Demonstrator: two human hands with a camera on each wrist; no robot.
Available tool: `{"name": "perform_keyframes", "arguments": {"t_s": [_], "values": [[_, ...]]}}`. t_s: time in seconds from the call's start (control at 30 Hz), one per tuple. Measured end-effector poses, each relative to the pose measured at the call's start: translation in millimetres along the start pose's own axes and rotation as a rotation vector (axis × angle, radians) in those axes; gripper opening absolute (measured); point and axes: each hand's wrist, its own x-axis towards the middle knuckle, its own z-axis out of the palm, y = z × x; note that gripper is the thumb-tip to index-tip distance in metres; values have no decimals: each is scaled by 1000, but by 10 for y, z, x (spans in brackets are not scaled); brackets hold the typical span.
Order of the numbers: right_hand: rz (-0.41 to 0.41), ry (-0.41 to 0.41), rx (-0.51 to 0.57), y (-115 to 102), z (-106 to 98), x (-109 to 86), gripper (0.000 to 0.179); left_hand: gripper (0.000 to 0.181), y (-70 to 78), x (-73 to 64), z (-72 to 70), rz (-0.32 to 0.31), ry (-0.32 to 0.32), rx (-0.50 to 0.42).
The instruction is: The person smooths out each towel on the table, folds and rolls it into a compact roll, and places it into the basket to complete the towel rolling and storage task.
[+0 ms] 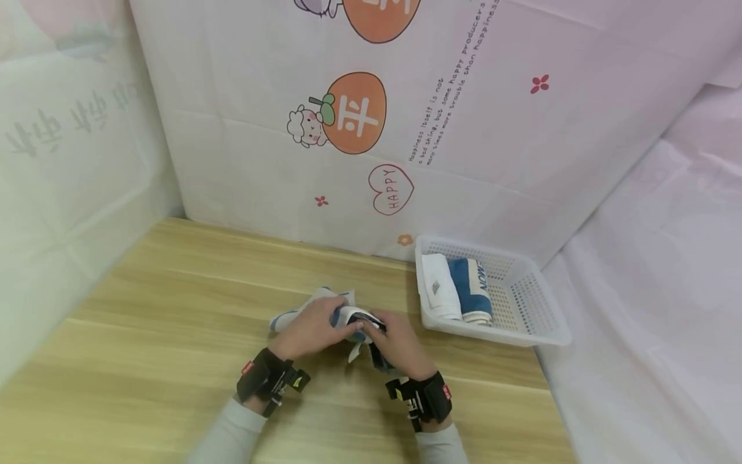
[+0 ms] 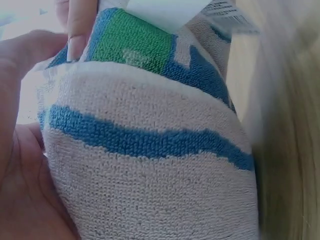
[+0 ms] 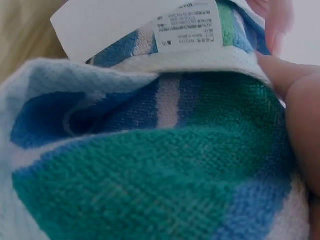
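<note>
Holding: a towel [image 2: 150, 195], pale with blue bands and green patches, gathered in folds between my two grips, at the middle of the tabletop [image 1: 174, 322]; whether its underside touches down I cannot tell.
Left grip [image 1: 313, 325]: clamped on the towel, thumb and fingers pinching the folds.
Right grip [image 1: 401, 345]: clamped on it as well, just beside the left, thumb close to the folded edge.
Towel: looped terry, so I judge it light, soft and limp; it should bend anywhere, slip little against my skin and take a firm squeeze unharmed.
Hem [image 3: 195, 59]: pale and flat, likely firmer than the loops and the best place to pinch; catching both layers should keep the folds from spreading.
Tag [image 3: 187, 30]: thin, white, printed, sticking out of the folds; a poor hold, I judge, apt to crease or tear.
Basket [image 1: 487, 332]: white with perforated walls, beyond my right grip and apart from the towel; a white roll [image 1: 442, 287] and a blue roll [image 1: 462, 287] lie in it side by side.
</note>
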Motion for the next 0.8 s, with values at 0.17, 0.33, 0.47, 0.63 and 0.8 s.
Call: {"name": "perform_keyframes", "arguments": {"t_s": [0.17,0.33,0.47,0.63,0.8], "values": [[-12,18,8,-47,-106,-17,21,26,19,83,-71,23,-40,-27],[-20,12,10,-115,-164,-17,17,16,32,96,-187,8,-55,-67],[-20,9,29,-151,-186,-33,13,21,28,62,-257,15,-27,-86],[-66,39,69,-165,-212,-57,12,33,-17,37,-332,38,108,-8],[-70,41,70,-138,-209,-67,27,37,-101,2,-449,8,221,50]]}}
